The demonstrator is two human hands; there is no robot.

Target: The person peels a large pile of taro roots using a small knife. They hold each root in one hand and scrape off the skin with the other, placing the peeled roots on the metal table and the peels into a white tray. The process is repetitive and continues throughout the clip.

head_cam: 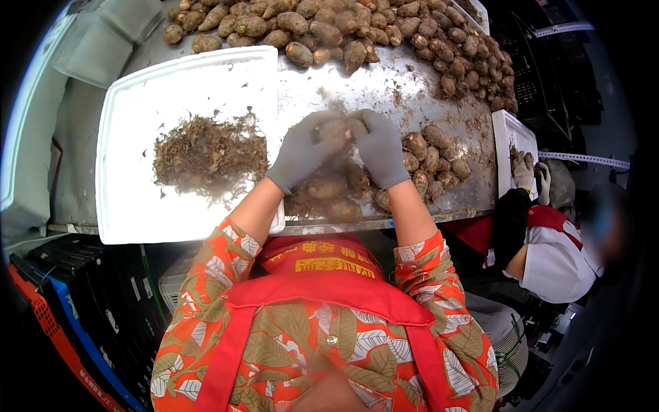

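A brown taro corm (333,132) with a pinkish end is between my gloved hands, above the metal table. My left hand (304,152), in a grey glove, wraps around its left side. My right hand (380,149), gloved alike, is closed at the corm's pink end; dust and blur hide its fingertips. Under my hands lie several taro corms (329,186), partly hidden by haze. Beyond my right wrist is a small pile of corms (430,159). Left of my left hand, a heap of brown fibrous peelings (206,157) sits on a white foam tray (123,206).
A large pile of taro corms (309,23) spans the table's (370,82) far side and curves right. At the right, a person's gloved hands (530,172) are over another white foam box (502,126). Foam boxes (92,46) stand far left, with stacked black crates (98,288) below.
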